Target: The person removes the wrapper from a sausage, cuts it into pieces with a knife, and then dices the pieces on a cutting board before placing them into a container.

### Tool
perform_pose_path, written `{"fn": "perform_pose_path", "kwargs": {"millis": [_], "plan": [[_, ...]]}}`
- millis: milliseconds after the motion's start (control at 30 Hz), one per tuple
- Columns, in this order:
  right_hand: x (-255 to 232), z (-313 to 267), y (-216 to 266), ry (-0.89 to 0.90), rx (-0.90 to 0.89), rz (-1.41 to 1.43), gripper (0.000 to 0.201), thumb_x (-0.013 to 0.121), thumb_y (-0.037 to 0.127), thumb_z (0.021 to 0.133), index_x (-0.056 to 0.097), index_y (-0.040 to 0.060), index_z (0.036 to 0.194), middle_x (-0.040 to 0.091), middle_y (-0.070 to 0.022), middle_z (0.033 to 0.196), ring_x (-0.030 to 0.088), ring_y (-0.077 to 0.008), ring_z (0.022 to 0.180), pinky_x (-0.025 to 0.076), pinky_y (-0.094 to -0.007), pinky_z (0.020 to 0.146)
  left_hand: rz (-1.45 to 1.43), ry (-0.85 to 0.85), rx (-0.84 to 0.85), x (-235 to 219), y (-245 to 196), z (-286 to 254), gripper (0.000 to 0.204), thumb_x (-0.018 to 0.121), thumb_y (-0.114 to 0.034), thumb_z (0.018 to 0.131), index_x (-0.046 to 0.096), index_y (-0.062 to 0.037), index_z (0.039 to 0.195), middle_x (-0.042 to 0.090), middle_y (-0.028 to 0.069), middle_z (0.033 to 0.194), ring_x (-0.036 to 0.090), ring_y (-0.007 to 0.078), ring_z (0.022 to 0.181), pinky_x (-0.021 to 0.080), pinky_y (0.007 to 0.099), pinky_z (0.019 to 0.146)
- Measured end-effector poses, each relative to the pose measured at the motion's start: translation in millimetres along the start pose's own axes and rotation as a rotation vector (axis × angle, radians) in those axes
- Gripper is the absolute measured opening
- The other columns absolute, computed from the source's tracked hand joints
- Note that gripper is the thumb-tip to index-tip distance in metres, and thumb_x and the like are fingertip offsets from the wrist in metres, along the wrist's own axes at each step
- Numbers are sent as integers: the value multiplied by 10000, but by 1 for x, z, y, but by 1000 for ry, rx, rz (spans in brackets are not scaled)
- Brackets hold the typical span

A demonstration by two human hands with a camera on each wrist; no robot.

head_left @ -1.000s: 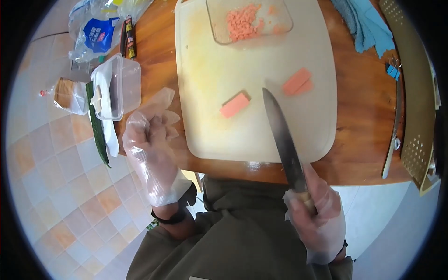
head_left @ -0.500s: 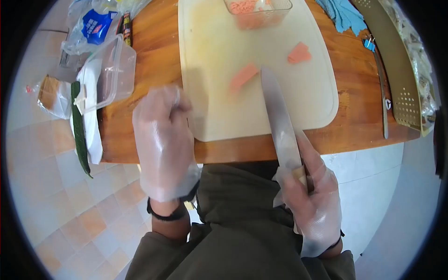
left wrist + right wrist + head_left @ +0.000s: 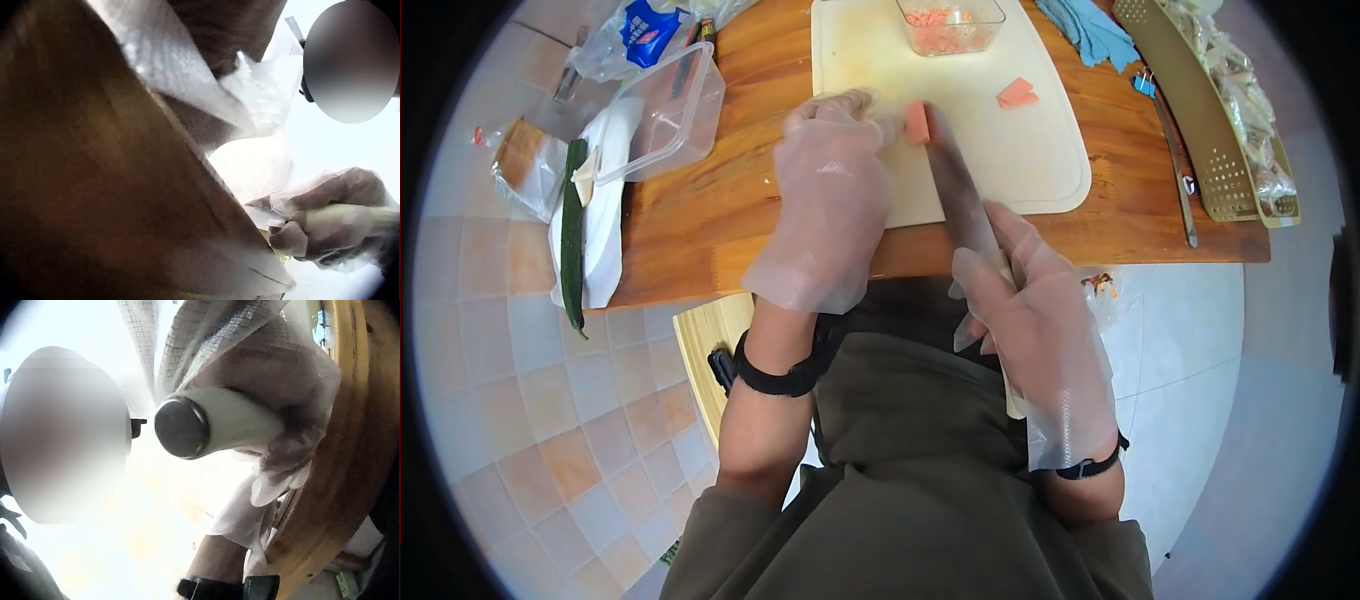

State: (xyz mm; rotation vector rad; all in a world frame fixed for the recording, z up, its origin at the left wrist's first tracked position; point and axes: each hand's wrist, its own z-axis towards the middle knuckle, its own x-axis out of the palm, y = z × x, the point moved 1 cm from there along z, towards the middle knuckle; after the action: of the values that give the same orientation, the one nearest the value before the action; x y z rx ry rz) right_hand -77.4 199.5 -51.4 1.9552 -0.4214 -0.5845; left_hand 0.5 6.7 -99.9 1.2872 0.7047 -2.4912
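Note:
In the head view, my gloved left hand (image 3: 830, 200) lies over the left side of the white cutting board (image 3: 1020, 165). Its glove reaches the left side of a pink block of food (image 3: 917, 123); the fingers' undersides are hidden. My gloved right hand (image 3: 1045, 330) grips a kitchen knife (image 3: 955, 185) over the board's front edge. The knife tip lies right beside the block. In the right wrist view, the pale handle (image 3: 240, 422) with a dark end cap sticks out of the fist. Two overlapping pink slices (image 3: 1018, 93) rest further right on the board.
A clear container (image 3: 980, 42) with pink diced bits stands at the board's far end. Left are an empty plastic box (image 3: 705, 120), a cucumber (image 3: 572, 240) and bagged bread (image 3: 522, 160). Right are a blue cloth (image 3: 1090, 30), a long thin metal tool (image 3: 1178, 170) and a perforated basket (image 3: 1190, 130).
My left hand has moved from beside the board to the pink block. The right hand has brought the knife forward and left, beside the block. The head view has shifted.

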Motion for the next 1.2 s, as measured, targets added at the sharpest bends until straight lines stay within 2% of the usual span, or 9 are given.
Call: {"fn": "perform_pose_path", "kwargs": {"millis": [33,267,333,367,433,567,867,1000,1200], "plan": [[-1,1,0,6,-44,-50,534,583,199,1055,484,-109,1480,671,-158,806,655,-223,673,537,-383,699,2,-19,17,3,2,-1,300,616,-11,851,820,-88,1058,712,201,1267,586,432,1247,503,492,1037],[-18,-2,12,-19,27,-94,489,594,116,1037,498,-122,1454,695,-245,914,702,-333,786,543,-408,747,22,25,-63,-5,-16,3,307,667,-13,872,806,-71,1139,694,223,1312,578,458,1285,485,483,1076],[-24,0,1,-142,-194,-268,470,603,101,1036,513,-105,1448,695,-297,1067,697,-436,922,546,-450,816,19,-4,-86,-5,-20,1,272,701,-15,816,813,-69,1058,710,231,1239,622,442,1201,485,500,1082],[-25,1,1,-134,-185,-261,470,603,101,1036,513,-105,1448,695,-297,1067,697,-436,922,546,-450,816,13,-45,-102,-6,-21,2,238,736,-17,759,819,-67,977,726,240,1166,666,425,1117,485,517,1088],[-28,2,3,-107,-214,-378,500,658,76,1011,538,-40,1482,653,-95,872,590,-127,675,513,-299,643,41,-22,-69,-10,-26,8,235,742,-10,758,812,-61,977,727,237,1158,667,414,1121,482,526,1091],[-25,6,10,37,-146,-307,532,676,14,986,521,-33,1492,685,-164,1037,655,-186,727,540,-349,682,-75,-27,-59,-11,-32,8,267,752,3,754,793,-60,1009,719,229,1156,652,408,1159,464,561,1107],[-35,12,2,-17,-247,-392,569,685,-23,952,510,-13,1494,699,-214,1146,700,-307,859,570,-386,761,-2,165,-136,-18,-36,11,361,771,-13,718,794,-119,1062,713,193,1134,644,398,1178,447,575,1119],[-33,19,7,0,-222,-405,571,689,-23,947,509,-17,1489,699,-223,1121,696,-348,874,563,-409,762,-73,151,-76,-14,-34,14,217,739,-26,781,756,-50,996,714,214,1208,646,404,1221,406,581,1159],[-35,26,8,2,-231,-391,564,703,-4,943,516,-17,1475,673,-210,984,657,-401,827,533,-457,722,-68,101,-88,-8,-32,19,324,817,-76,728,794,-133,1046,713,176,1128,676,340,1129,464,575,1108]]}}
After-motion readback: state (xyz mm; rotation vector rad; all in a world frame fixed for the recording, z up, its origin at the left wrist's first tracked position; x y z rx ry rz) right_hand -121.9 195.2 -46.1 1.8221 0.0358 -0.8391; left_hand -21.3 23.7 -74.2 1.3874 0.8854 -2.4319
